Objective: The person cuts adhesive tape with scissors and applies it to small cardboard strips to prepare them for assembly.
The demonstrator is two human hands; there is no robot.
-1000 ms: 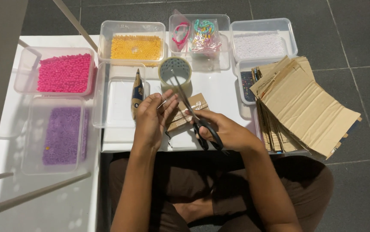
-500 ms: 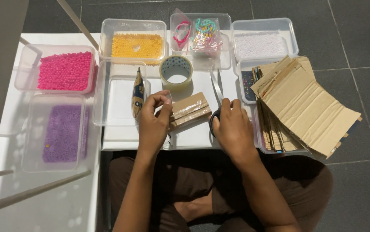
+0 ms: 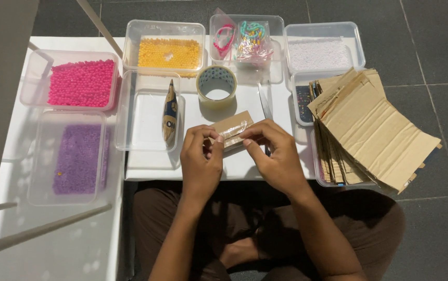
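Dark floor tiles surround a low white table (image 3: 244, 166) – bead tubs line its far edge, within easy reach. Near the front edge, the left hand (image 3: 201, 162) and right hand (image 3: 274, 153) both pinch a small cardboard card (image 3: 229, 127), fingertips closed on what looks like clear tape across it. A tape roll (image 3: 216, 83) and scissors (image 3: 265, 101) lie just beyond

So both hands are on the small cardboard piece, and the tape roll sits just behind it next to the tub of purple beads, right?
Not quite. In the head view both hands hold the cardboard piece, and the tape roll sits by the tub of yellow beads, not purple.
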